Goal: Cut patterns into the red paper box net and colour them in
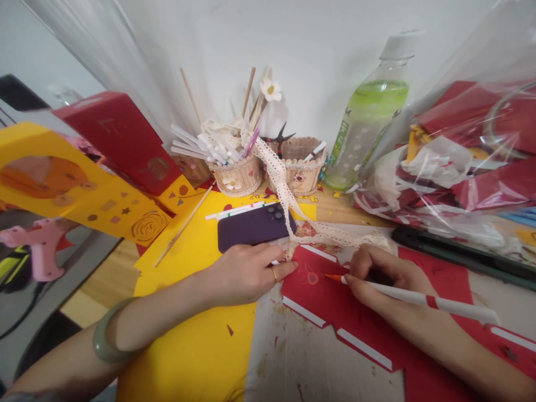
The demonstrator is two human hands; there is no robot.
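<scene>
My right hand (381, 271) is closed round a white felt-tip pen (456, 308) with a red band. Its orange tip sits just beside a small orange outline drawing (310, 277) on a cut and notched red card (355, 312). White strips run along the card's edges. My left hand (249, 273) has its fingers bent together, a fingertip touching the card's left edge. A small white bit shows between those fingers, but most of it is hidden. Just above that hand lies a dark purple phone (247, 228), with white pens (234, 211) along its far edge.
Two decorated wooden baskets (237, 180) hold pens, sticks and pliers (280, 137); lace ribbon (276, 167) trails down. A green-labelled bottle (368, 123) and a clear bag of scraps (460, 156) stand right. Red and yellow boxes (113, 139) and a pink glue gun (39, 251) are left.
</scene>
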